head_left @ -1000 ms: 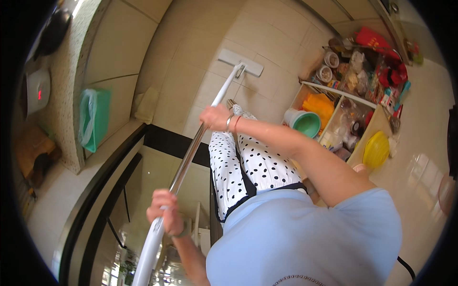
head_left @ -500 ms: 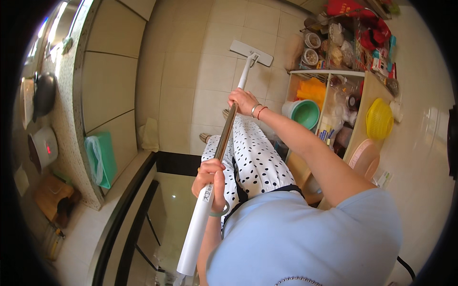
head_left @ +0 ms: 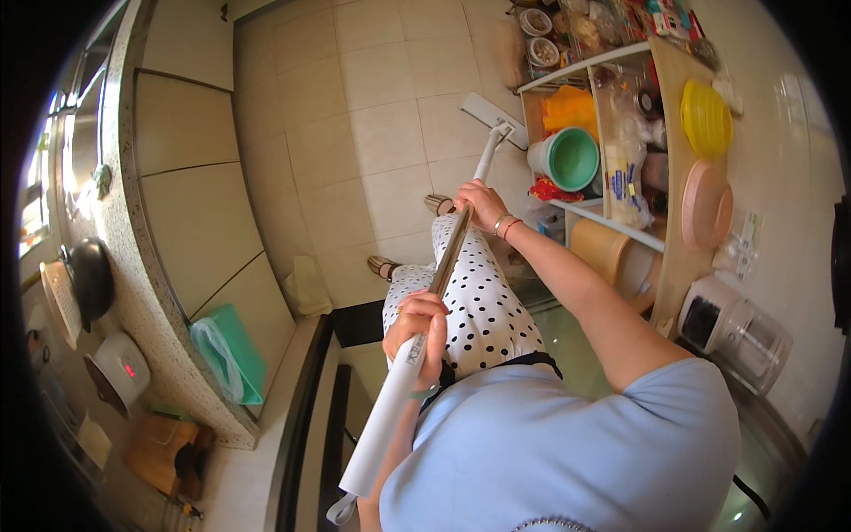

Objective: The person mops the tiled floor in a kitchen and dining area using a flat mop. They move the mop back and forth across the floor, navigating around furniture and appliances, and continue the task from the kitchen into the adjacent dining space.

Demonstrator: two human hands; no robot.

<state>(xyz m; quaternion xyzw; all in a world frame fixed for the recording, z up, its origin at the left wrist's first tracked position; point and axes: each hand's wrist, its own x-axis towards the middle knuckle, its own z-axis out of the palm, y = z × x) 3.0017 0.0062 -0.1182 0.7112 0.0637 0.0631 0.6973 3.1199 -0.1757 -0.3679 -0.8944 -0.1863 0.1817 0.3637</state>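
Note:
Both my hands grip a long flat mop [head_left: 456, 246] with a white and bronze-coloured pole. My left hand [head_left: 417, 330] is wrapped round the thick white grip near my waist. Farther along, my right hand [head_left: 481, 204] closes round the pole just where its bronze part meets the lower white section. The flat white mop head [head_left: 494, 118] rests on the tiled floor, its right end close to the shelf unit. The pole slants from near left to far right, across my dotted trousers.
A shelf unit [head_left: 634, 238] on the right holds a green basin [head_left: 573, 160], bags and jars. A yellow basket [head_left: 706, 118] hangs on its side. To the left are beige cabinets [head_left: 199, 208], a teal bin [head_left: 232, 355] and a cloth [head_left: 308, 286]. Pale tiles [head_left: 381, 124] cover the floor.
The mop head has moved nearer and to the right, up by the shelf unit. Both hands keep their hold on the pole. My view has shifted, showing more of the shelf's lower part.

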